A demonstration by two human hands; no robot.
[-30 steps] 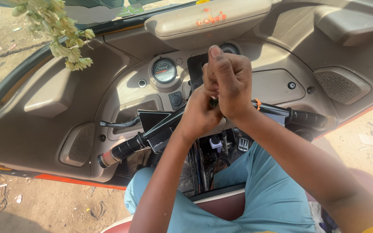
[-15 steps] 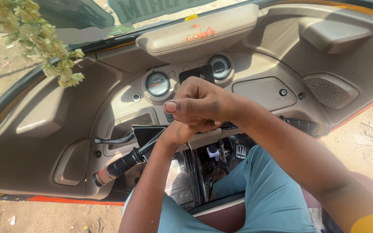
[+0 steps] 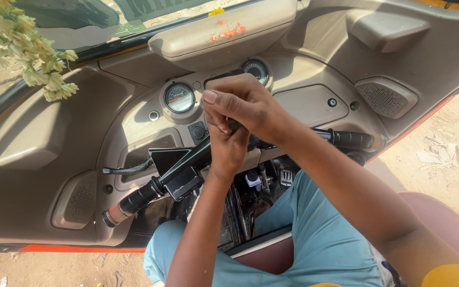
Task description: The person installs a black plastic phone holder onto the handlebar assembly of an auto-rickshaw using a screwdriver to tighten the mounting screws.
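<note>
— Beige plastic everywhere: the dashboard [image 3: 314, 106] fills most of the frame, with two round gauges [image 3: 179, 98] near the upper middle and orange petals on the ledge at the top.

— And the hands?

— Both meet at the centre of the frame, above the black handlebar [image 3: 187, 167]. The right hand [image 3: 243, 103] lies on top, fingers curled down over the left hand [image 3: 228, 149], which comes up from below. They are pressed together and closed around something small between them.

— Can you say what it is?

— No. Only a dark sliver shows between the fingers, just where the bar's middle sits. It may be a part of the bar or a small loose piece; I cannot tell.

— How far along does the work look?

— My judgement: mid-way through. Both hands are committed to the one spot, so whatever they grip is neither let go nor finished. Nothing lies detached on the seat or the lap.

— What else is about?

— The left grip [image 3: 134, 201] points to the lower left, the right grip [image 3: 353, 140] to the right of centre, both untouched. A dried garland [image 3: 38, 58] hangs in the upper left. Blue trousers [image 3: 325, 244] fill the bottom.
</note>
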